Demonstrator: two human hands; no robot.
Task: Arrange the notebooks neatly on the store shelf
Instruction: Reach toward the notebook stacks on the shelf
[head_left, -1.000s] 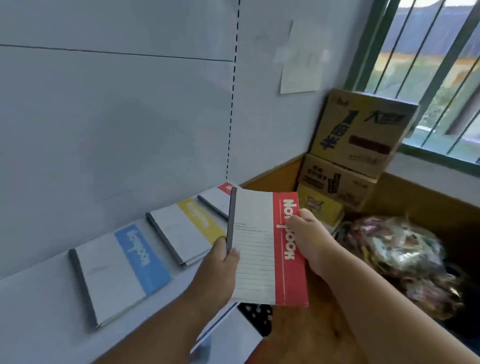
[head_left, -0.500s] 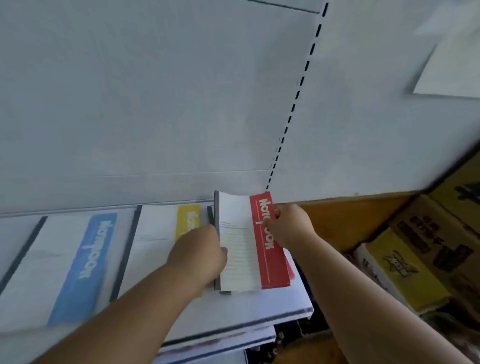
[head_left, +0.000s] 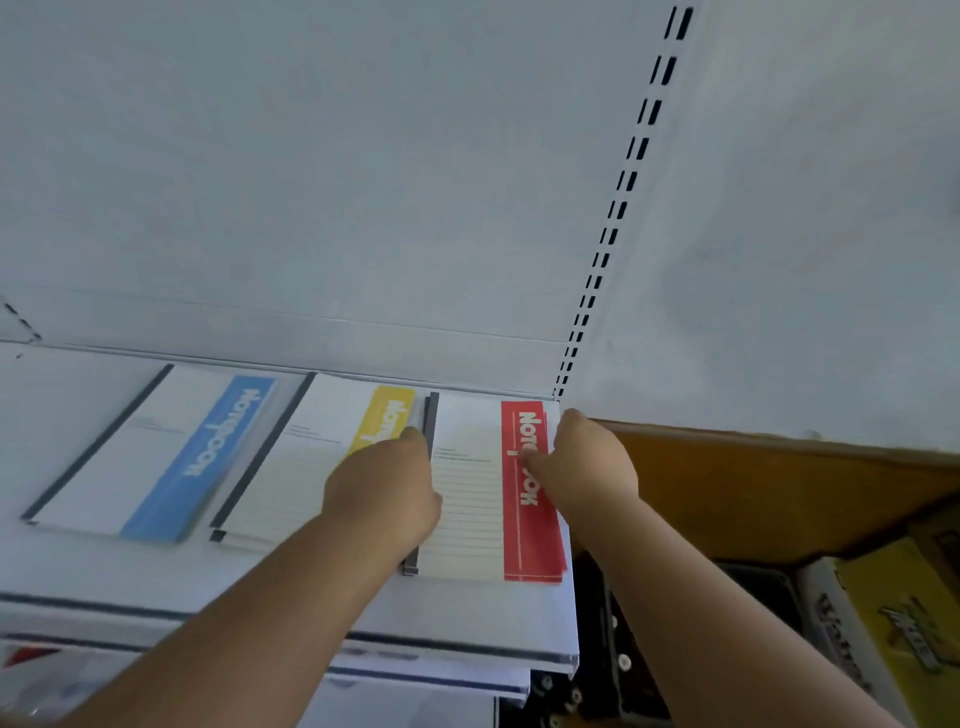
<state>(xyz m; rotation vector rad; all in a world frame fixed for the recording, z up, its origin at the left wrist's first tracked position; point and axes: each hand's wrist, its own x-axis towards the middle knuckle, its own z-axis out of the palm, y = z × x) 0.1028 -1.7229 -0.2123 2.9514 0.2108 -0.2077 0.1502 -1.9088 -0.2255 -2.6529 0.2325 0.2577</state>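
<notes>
1. Flat white store shelf (head_left: 156, 571), smooth metal, dark strip along the front lip; behind it a plain pale back panel (head_left: 311, 182) with a slotted upright (head_left: 618, 197) of paired black slots
2. Lying flat side by side on it: blue-banded notebook (head_left: 156, 452) at left, yellow-banded notebook (head_left: 301, 462) in the middle, red-banded notebook (head_left: 483, 499) at the right end, on top of a small stack; thin rectangles, white ruled covers, dark spines
3. Both forearms stretched forward, bare
4. Left hand (head_left: 384, 493) knuckles up at the dark spine of the red-banded notebook, fingers curled over that edge, overlapping the yellow band
5. Right hand (head_left: 587, 467) at the opposite edge, thumb pressed on the red band, fingers bent round the outer side; grip of both hands narrow, holding the notebook between them
6. Right of the shelf, an orange-brown wooden board (head_left: 779, 483) and a yellow printed carton (head_left: 898, 639)
</notes>
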